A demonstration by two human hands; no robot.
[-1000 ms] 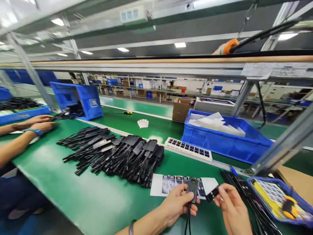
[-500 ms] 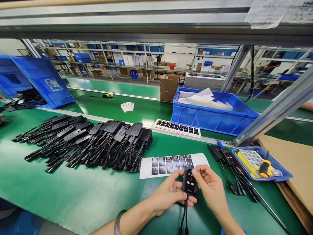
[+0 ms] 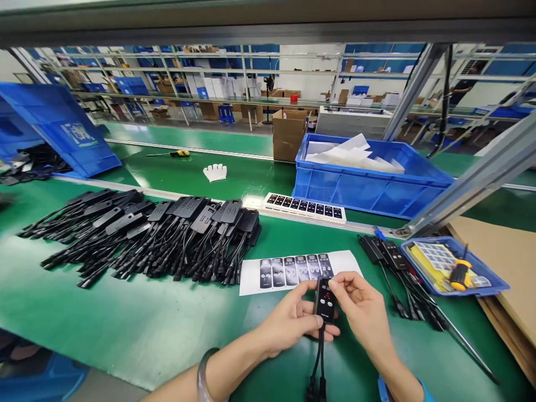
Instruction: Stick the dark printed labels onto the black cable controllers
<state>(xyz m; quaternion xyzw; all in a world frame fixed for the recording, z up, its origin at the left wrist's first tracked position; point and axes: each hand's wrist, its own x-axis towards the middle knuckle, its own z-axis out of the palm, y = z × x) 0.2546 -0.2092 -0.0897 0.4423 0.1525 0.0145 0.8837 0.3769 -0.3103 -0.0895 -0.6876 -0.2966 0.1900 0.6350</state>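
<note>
My left hand point(image 3: 288, 315) grips a small black controller point(image 3: 325, 301) from its left side, with the thumb at its lower edge and fingers behind. Its face carries red marks and two light round buttons; two black cables point(image 3: 320, 357) hang from its bottom end. At its upper right corner my right hand point(image 3: 362, 304) pinches with thumb and forefinger; whether a label edge lies between them is hidden. Just behind the controller is a white sheet point(image 3: 251, 277) with a row of dark printed labels. Several similar controllers point(image 3: 393, 254) with cables lie right of my right hand.
A wide pile of black cabled controllers point(image 3: 184, 234) covers the left. A blue tray point(image 3: 498, 285) holding a yellow-handled tool stands right, near cardboard point(image 3: 502, 245). Behind are a label strip point(image 3: 301, 207), a blue crate point(image 3: 368, 192), a white glove point(image 3: 215, 172) and a screwdriver point(image 3: 178, 153).
The view has tilted slightly, so most of the bench appears higher. Both hands keep their hold on the controller, with the right thumb still at its upper right corner.
</note>
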